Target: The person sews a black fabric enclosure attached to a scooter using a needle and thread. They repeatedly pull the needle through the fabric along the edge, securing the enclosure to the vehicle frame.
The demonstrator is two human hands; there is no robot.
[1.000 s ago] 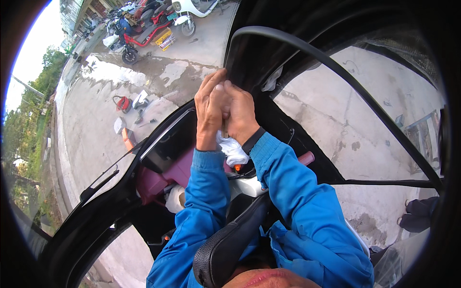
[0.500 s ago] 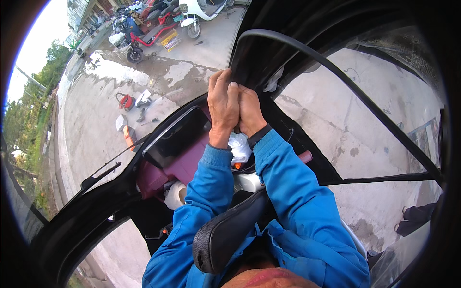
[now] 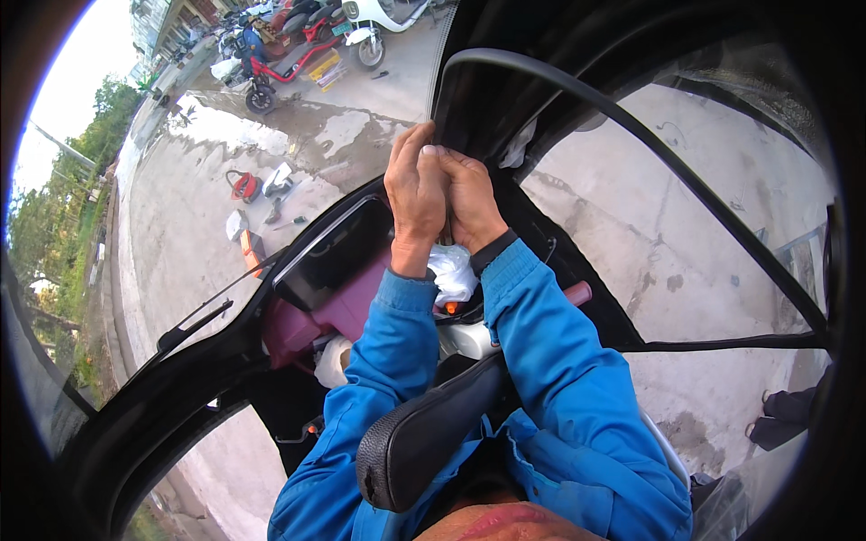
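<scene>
My left hand and my right hand are cupped together above a dark dashboard, fingers bent and touching at the tips. What they hold is hidden; a small dark sliver shows between their heels. Just below lie a crumpled white cloth or bag and a small orange part. Left of them is a dark glossy panel over a maroon plastic housing. A black padded piece lies between my blue-sleeved forearms.
A black vehicle frame and curved bar surround me. Outside are parked scooters, a red object, scattered parts and an orange block on pavement. At the lower right a person's dark-clothed leg shows.
Since a second ago my hands have shifted a little to the right in view, staying pressed together, and their fingers have changed position slightly. The surroundings have shifted slightly in the frame.
</scene>
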